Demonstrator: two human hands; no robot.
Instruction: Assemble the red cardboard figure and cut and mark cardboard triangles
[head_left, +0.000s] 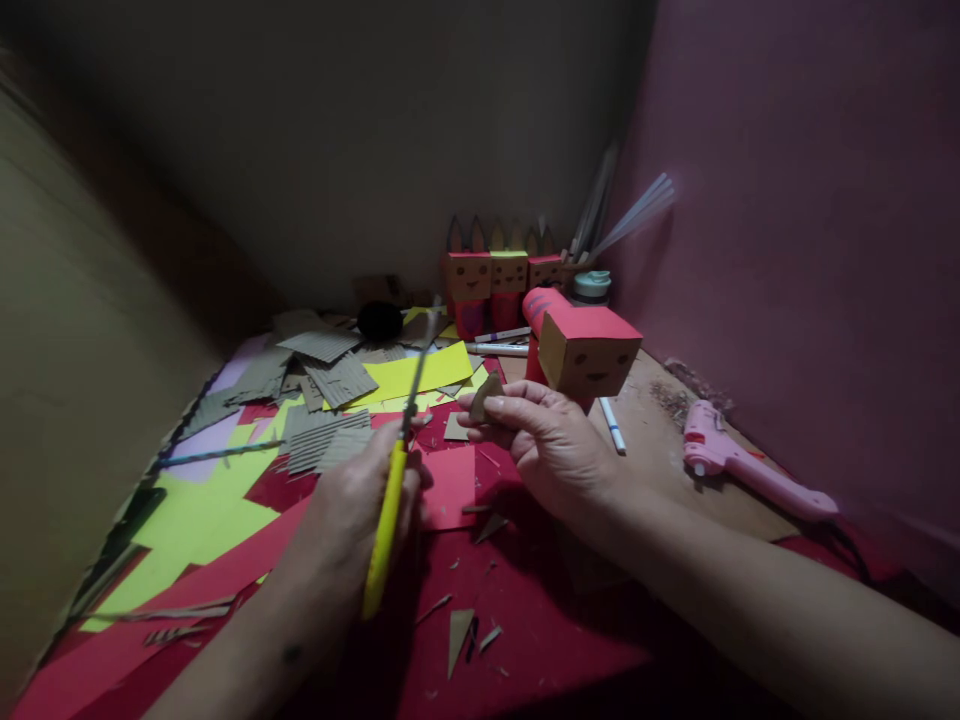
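Observation:
My left hand (367,480) is closed around yellow-handled scissors (386,535), seen nearly edge-on, with the narrow blades pointing up and away. Between the thumb and fingers of my right hand (544,430) is a small brown cardboard piece (486,397) with a pointed top. The blades are to the left of this piece, apart from it. Beneath the hands lie a red paper piece (450,487) and cardboard offcuts. Just beyond my right hand stands a cardboard box head (592,350) with a red top and a drawn face.
Corrugated cardboard pieces (330,435) and yellow paper (405,375) cover the left and middle. A pink glue gun (750,465) lies at the right by the wall. Several box-headed figures with pointed ears stand at the back, near a teal-lidded jar (592,285) and glue sticks (634,215).

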